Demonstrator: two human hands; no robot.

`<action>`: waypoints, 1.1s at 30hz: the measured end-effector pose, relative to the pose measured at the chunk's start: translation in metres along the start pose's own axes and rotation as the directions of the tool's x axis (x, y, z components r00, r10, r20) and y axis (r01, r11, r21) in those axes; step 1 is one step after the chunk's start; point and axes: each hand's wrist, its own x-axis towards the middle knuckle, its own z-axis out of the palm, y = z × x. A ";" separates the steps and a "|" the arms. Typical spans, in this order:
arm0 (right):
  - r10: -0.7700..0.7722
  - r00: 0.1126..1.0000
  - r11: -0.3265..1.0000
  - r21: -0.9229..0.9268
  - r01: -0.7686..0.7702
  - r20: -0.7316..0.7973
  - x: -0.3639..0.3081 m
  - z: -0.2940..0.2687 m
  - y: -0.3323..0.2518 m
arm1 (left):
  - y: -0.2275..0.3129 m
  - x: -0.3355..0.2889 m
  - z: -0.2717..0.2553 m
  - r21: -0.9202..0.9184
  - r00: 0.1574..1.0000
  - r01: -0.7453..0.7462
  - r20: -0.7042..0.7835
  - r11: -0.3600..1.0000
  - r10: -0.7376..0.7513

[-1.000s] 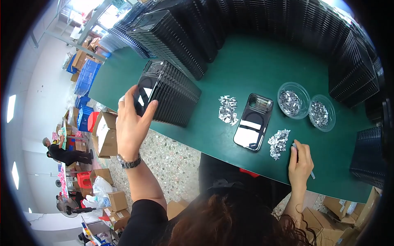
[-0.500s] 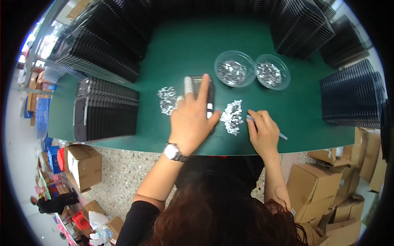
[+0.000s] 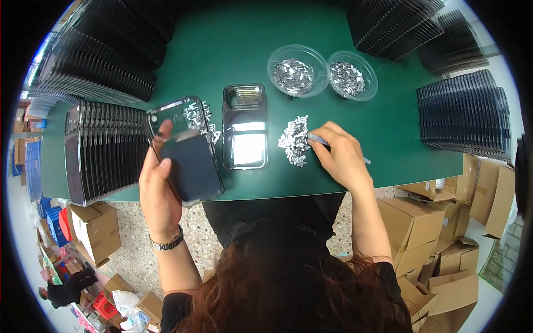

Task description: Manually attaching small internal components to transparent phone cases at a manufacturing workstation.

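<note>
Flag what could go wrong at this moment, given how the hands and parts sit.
The left hand holds a black tray tilted above a pile of small metal parts; lowering it blind might scatter them. The right hand, gripping a thin tool, rests against another pile and could sweep pieces toward the table edge. Two clear bowls look safe.
</note>
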 end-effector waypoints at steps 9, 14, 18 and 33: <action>-0.098 0.995 0.986 -0.131 0.100 0.023 0.003 0.010 -0.019 | -0.021 -0.012 0.018 0.384 0.982 -0.138 -0.064 0.913 0.176; -0.154 0.987 0.959 -0.231 0.162 0.050 0.007 0.010 -0.021 | -0.023 -0.012 0.028 0.597 0.985 -0.149 0.024 0.788 0.169; -0.058 0.998 0.989 0.134 0.062 -0.032 0.008 -0.011 -0.030 | -0.012 -0.003 0.051 0.707 0.984 -0.178 0.125 0.685 0.127; -0.634 0.736 0.752 -0.035 0.659 0.238 0.027 -0.020 -0.081 | -0.020 -0.002 0.072 0.821 0.947 -0.262 0.320 0.507 -0.029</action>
